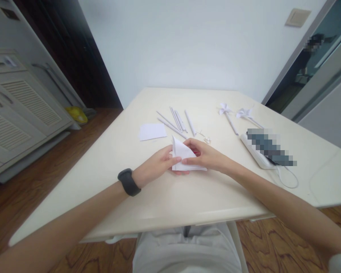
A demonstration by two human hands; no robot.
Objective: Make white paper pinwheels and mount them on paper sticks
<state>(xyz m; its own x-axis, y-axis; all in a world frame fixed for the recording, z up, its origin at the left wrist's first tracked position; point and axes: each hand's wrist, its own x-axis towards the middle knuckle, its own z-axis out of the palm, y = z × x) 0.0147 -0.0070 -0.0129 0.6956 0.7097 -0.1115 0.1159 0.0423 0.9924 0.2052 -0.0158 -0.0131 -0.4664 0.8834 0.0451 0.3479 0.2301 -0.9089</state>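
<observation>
Both my hands are on a folded sheet of white paper [182, 149], held just above the near part of the table. My left hand [156, 165] grips its left side, thumb on the front and fingers behind. My right hand [207, 153] is closed on the paper's right part, its thumb pressed near the lower middle. Something small and red [197, 153] shows by the right fingers; its kind is unclear. Beyond the hands lie a flat white paper [152, 131], several thin paper tubes [176, 120], a thicker tube [190, 122] and some small whitish bits [207, 140].
At the right of the cream table [147, 204] lie two paper pinwheels on sticks, one [224, 109] left of the other [244, 113]. Nearer stands a white box [252, 151] with a cable and a blurred dark object [269, 148] on top. A person [308, 57] appears beyond the doorway.
</observation>
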